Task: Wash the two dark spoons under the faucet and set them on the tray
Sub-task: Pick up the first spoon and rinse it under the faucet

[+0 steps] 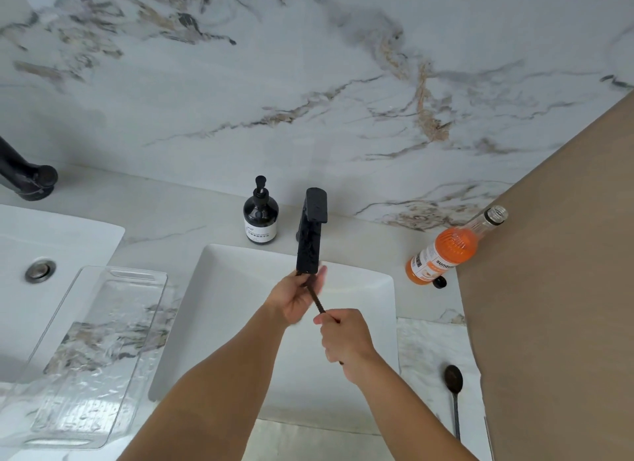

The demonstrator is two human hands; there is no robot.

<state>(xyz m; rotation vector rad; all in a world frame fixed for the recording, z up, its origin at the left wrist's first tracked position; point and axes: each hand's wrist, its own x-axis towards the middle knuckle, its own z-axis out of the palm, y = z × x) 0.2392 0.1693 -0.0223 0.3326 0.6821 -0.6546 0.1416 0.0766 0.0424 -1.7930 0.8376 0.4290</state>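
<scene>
Our two arms reach out over the white sink point(360, 289) to wash a spoon.

Our right hand point(346, 344) is closed tight on the handle of the first spoon point(315, 297), so it won't slip. Our left hand point(295, 299) curls around its bowl end under the black faucet point(310, 234) to rub it. The second spoon point(453, 392) waits on the counter point(429, 340) at our right. The clear tray point(99, 351) sits at our left.
</scene>
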